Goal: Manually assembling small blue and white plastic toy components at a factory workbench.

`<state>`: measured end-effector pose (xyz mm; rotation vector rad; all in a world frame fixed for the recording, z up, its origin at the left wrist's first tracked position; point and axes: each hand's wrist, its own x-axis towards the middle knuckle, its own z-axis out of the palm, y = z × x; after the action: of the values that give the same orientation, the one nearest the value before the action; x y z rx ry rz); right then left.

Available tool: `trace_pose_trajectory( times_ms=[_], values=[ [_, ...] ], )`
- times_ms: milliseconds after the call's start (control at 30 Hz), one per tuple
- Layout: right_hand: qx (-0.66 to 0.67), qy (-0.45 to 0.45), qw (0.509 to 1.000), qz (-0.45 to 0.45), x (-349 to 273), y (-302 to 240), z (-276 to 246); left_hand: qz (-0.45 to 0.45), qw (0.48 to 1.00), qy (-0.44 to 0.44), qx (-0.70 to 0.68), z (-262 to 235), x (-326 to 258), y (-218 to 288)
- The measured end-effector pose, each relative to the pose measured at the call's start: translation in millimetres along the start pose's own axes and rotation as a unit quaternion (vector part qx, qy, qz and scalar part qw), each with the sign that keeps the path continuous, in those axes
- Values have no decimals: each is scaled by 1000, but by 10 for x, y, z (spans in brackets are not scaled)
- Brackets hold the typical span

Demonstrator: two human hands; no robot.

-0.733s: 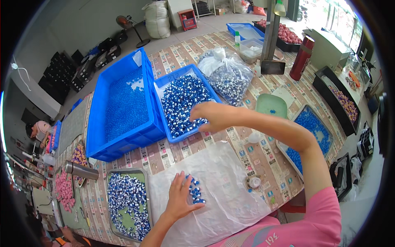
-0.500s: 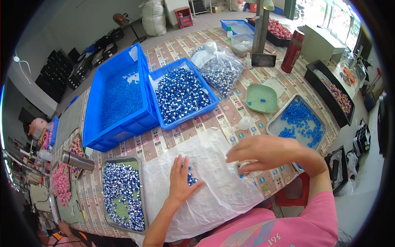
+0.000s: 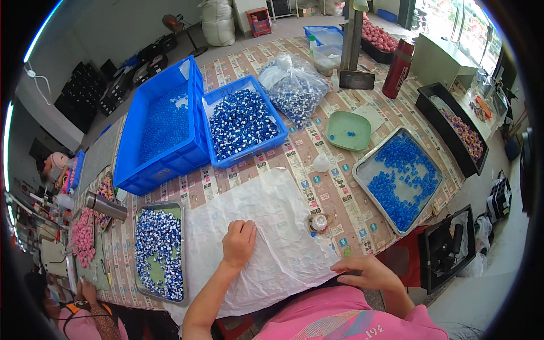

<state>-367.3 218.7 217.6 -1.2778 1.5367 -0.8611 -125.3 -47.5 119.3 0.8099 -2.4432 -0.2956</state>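
My left hand (image 3: pixel 239 245) rests on the white sheet (image 3: pixel 272 204), its fingers curled under. Whatever they hold, if anything, is hidden. At the sheet's near right corner, by the table edge, my right hand (image 3: pixel 367 271) is held with fingers stretched out and the thumb apart, nothing visible in it. Beyond it stands a small round white-topped container (image 3: pixel 319 222) with a brownish rim, a blue bead (image 3: pixel 313 234) beside it. To the left lies a metal tray (image 3: pixel 183 249) of blue-and-white beads; to the right, a metal tray (image 3: pixel 362 184) holds clear blue beads.
At the back left stand a deep blue crate (image 3: pixel 161 170) and a shallower blue bin (image 3: pixel 249 158), both with beads. A tied bag (image 3: pixel 294 85), a green dish (image 3: pixel 357 141) and a red flask (image 3: pixel 399 68) are farther back. Another person (image 3: pixel 85 311) sits at lower left.
My left hand has curled its fingers; the blue-and-white beads beside it no longer show. My right hand has moved down toward the table edge, uncovering the small round container. The view has shifted slightly.
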Motion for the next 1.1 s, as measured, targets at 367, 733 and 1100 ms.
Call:
trace_pose_trajectory(
  times_ms=[367, 733, 1100],
  values=[
    [1, -19, 1000, -19, -101, 561, -746, -94, 986, 84, -108, 515, 351, 481],
    [0, 35, 999, -14, -251, 1209, -1396, -470, 558, 93, -678, 1064, 1895, 293],
    [10, 108, 994, -5, -631, 1326, -1815, -452, 630, 82, -626, 1657, 3763, -241]
  ],
)
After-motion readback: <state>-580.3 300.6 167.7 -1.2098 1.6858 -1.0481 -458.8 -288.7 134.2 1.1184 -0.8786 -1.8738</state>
